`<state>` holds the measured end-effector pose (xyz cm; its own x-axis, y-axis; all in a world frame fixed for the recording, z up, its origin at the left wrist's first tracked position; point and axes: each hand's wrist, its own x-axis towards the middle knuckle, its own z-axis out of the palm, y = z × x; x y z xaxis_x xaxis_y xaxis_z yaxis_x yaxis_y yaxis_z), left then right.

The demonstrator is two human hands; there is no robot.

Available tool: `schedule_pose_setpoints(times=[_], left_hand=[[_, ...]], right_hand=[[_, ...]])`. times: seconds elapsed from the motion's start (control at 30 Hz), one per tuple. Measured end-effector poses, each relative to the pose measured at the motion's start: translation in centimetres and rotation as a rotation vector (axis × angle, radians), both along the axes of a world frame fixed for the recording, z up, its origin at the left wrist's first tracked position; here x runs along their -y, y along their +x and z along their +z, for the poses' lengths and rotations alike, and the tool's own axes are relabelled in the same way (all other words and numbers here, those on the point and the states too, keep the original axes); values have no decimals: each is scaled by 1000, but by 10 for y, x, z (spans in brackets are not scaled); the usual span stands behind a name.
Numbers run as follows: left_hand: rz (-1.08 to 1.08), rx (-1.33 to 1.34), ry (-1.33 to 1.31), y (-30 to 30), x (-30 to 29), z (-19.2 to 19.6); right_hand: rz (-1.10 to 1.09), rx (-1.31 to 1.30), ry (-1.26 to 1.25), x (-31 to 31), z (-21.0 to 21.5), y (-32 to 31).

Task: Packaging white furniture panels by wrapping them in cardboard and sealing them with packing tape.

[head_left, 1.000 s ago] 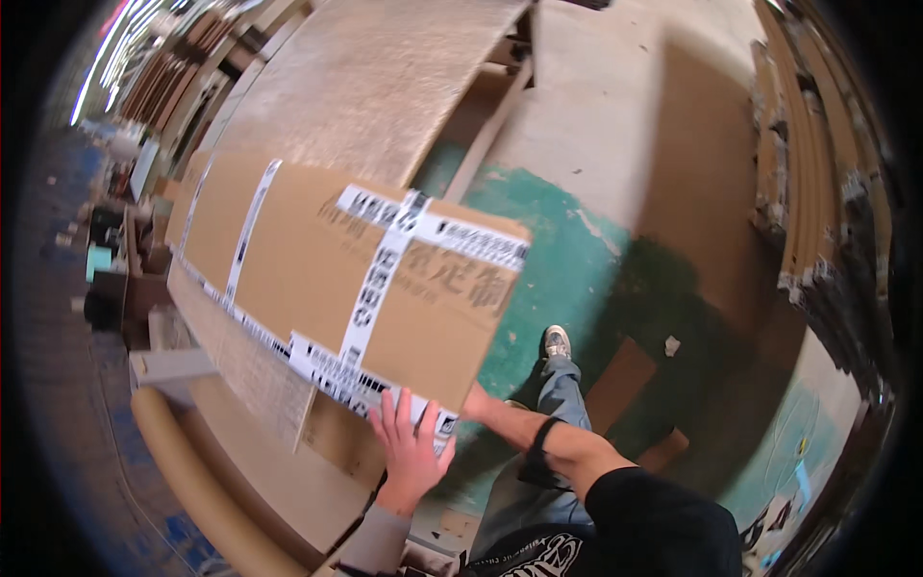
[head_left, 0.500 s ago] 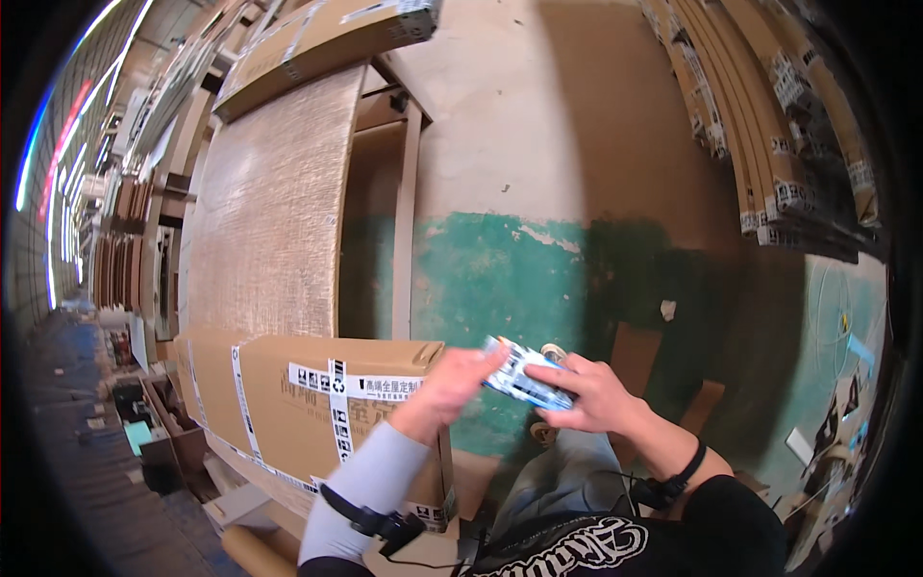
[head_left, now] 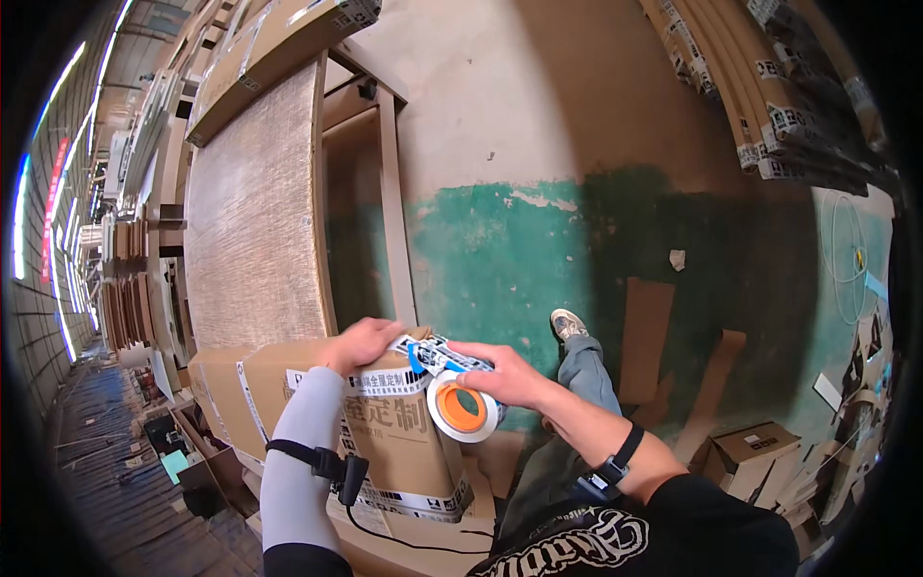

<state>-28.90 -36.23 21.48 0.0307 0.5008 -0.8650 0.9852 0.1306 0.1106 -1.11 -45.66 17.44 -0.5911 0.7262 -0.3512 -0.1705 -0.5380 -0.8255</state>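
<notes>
A long cardboard box (head_left: 394,442) with printed black-and-white tape bands lies in front of me. My left hand (head_left: 365,344) rests at its upper right edge, fingers stretched along the top near the loose end of the tape; the fingertips are slightly blurred. Beside that corner my right hand (head_left: 505,373) is closed around a roll of packing tape (head_left: 439,412) with an orange core. A printed strip runs from the roll toward the box corner. A blue piece (head_left: 417,358) shows at the strip's front; its kind is unclear.
Beyond the box stands a bench with a film-wrapped panel (head_left: 255,212), another taped box (head_left: 279,58) across its far end. Long wrapped packages (head_left: 735,87) lie at the far right. Cardboard strips (head_left: 644,327) and a small carton (head_left: 755,447) sit on the floor to the right.
Both hands have moved left to the box's upper right corner. The tape roll now shows its orange core side. My left hand has come down onto the box.
</notes>
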Motion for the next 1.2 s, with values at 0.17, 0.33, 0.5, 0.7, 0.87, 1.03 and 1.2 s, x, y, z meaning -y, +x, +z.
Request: schedule_pose_setpoints(times=[0.17,0.33,0.5,0.7,0.87,1.03,1.2], left_hand=[[-455,-74,290,77,52,50],[-1129,-218,545,80,155,54],[-1263,-205,321,93,293,62],[-925,86,750,59,354,51],[-561,-90,920,-5,365,43],[1076,-172,832,-90,432,46],[2090,1386,839,75,376,15]], right_hand=[[13,29,25,112,4,26],[170,-67,-33,247,8,35],[392,-117,-27,347,4,13],[318,-53,-36,356,-23,-83],[544,-299,-491,387,-45,-121],[782,-296,-417,247,14,9],[811,-33,-71,115,65,72]])
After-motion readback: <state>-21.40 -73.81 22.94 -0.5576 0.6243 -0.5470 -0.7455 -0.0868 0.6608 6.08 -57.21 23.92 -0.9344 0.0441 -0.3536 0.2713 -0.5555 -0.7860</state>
